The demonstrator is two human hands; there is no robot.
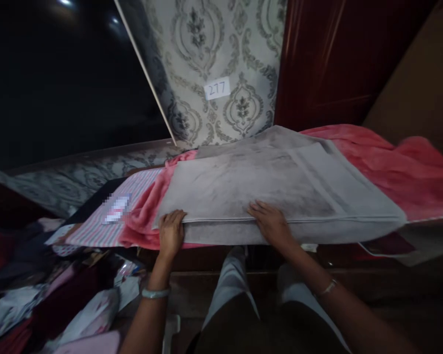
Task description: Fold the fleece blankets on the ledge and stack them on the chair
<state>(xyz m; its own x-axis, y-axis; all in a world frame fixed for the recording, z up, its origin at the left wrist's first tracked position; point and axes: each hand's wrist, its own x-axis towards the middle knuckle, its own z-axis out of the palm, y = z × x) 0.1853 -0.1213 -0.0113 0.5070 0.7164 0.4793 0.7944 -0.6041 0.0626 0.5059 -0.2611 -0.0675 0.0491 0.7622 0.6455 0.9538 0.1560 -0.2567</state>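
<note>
A folded grey plush cloth (239, 184) lies spread in layers, with a paler band near its right end. My left hand (172, 230) is closed over its front edge by the left corner, fingers on top and thumb hidden. Farther right along that edge, my right hand (272, 223) rests on the upper layer with its fingers stretched out. Under the grey cloth is a pink-red plush blanket (387, 167), showing on both sides. A striped pink and white cloth (99, 216) sticks out at the left, with a blurred-out rectangular item (117, 210) on it.
Piled clothes and bags (92, 314) fill the lower left. A big dark screen (66, 83) stands at the back left. Behind the cloth are patterned wallpaper (192, 59) with a paper label (217, 88) reading 277, and a dark red panel (317, 64).
</note>
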